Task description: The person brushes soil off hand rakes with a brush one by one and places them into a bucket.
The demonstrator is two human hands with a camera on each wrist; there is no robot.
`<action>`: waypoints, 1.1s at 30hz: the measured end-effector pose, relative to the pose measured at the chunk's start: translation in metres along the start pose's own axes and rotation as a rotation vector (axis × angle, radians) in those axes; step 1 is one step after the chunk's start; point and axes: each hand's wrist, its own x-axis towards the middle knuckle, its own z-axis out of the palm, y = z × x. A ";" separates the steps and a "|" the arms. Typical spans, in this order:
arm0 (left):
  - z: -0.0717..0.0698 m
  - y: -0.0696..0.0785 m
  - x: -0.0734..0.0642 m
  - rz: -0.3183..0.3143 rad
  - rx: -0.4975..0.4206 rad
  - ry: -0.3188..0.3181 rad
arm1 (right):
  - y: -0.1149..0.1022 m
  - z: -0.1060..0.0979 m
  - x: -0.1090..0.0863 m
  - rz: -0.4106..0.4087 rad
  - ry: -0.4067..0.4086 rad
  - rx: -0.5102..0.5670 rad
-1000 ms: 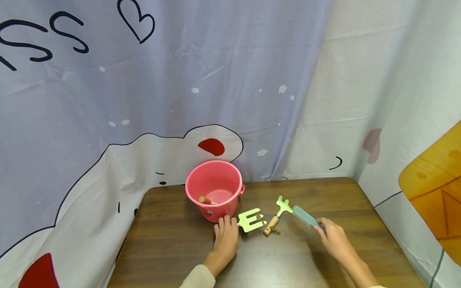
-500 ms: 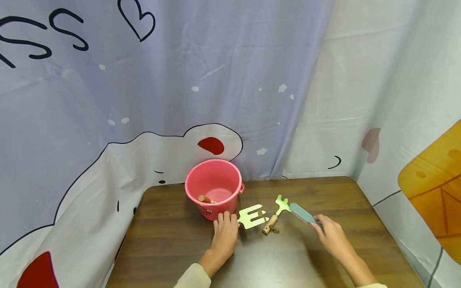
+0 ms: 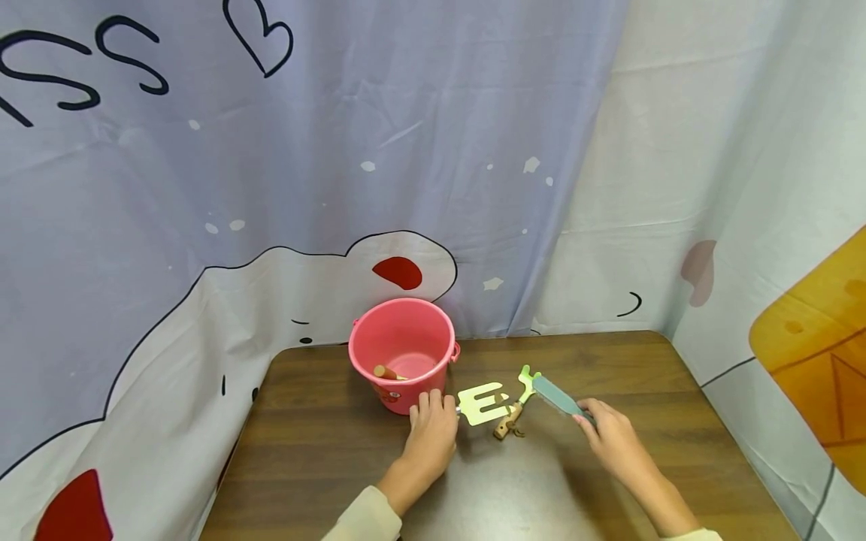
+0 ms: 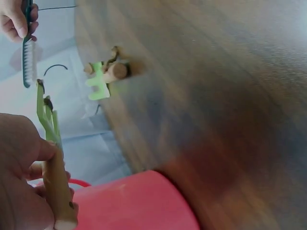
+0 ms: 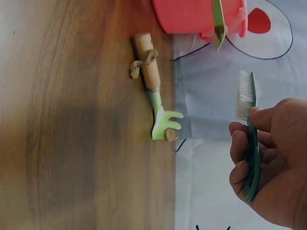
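My left hand grips the wooden handle of a green hand fork, just in front of the pink bucket. Brown clumps stick to the fork's tines, as the left wrist view shows. A teal brush with white bristles is in my right hand; thumb and fingers curl round its handle. Both tools are held up off the table, the brush tip a short way right of the tines. Below them lies a small green hand rake with a wooden handle, partly covered by the fork and brush in the head view.
Inside the bucket a wooden handle end shows near the front rim. A brown lump sits at the rake's tines, and brown cord lies by its handle. The wooden table ends at a printed curtain behind.
My left hand has moved the fork slightly right and up, away from the bucket. My right hand has brought the brush left, so fork and brush are closer together.
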 end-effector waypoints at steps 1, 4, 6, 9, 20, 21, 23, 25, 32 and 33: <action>-0.001 0.001 0.001 0.002 0.004 -0.002 | -0.002 0.000 0.001 -0.001 0.004 -0.001; -0.006 0.004 0.006 0.016 0.025 0.006 | -0.009 0.000 0.003 -0.011 0.019 -0.002; -0.009 0.006 0.009 0.030 0.047 0.022 | -0.014 -0.001 0.005 -0.019 0.030 0.002; -0.015 0.009 0.015 0.043 0.081 0.041 | -0.022 -0.002 0.008 -0.030 0.043 0.009; -0.032 0.018 0.034 0.063 0.153 0.082 | -0.049 -0.001 0.019 -0.042 0.065 0.021; -0.034 0.019 0.035 0.064 0.160 0.092 | -0.051 -0.001 0.020 -0.041 0.063 0.022; -0.036 0.019 0.038 0.067 0.168 0.100 | -0.057 -0.001 0.021 -0.038 0.053 0.026; -0.037 0.020 0.040 0.066 0.178 0.102 | -0.062 0.000 0.021 -0.044 0.050 0.031; -0.037 0.022 0.042 0.064 0.202 0.139 | -0.081 0.012 0.022 -0.105 0.077 0.019; -0.036 0.022 0.042 0.065 0.206 0.148 | -0.083 0.014 0.022 -0.109 0.080 0.015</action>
